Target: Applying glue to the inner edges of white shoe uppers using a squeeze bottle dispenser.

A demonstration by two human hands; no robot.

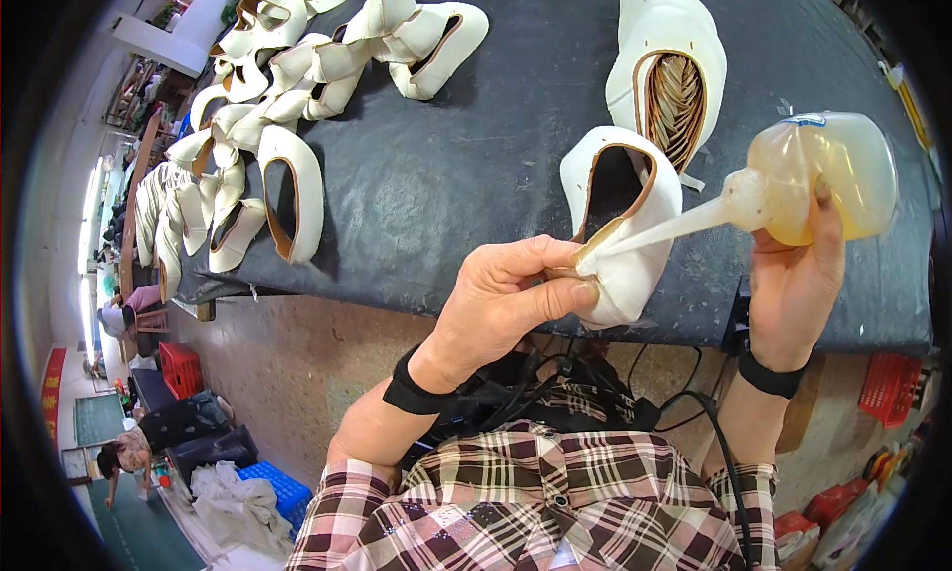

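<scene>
My left hand (516,291) pinches the near edge of a white shoe upper (650,209) between thumb and fingers, at the front edge of the dark table. In my right hand (798,274) is a translucent squeeze bottle (828,174) with yellowish liquid inside, lying tilted on its side. Its long pale nozzle points left, and the tip touches or nearly touches the upper beside my left fingers. Whether liquid is coming out cannot be made out. Just behind lies a nested stack of white uppers (666,36) with tan linings showing in the opening.
Many white uppers (293,194) lie in overlapping rows on the table's (446,184) left side. Dark cables (684,402) hang in front of me. Red crates (892,388) stand on the floor at right, with a blue crate (276,492) at lower left. Other people work at far left.
</scene>
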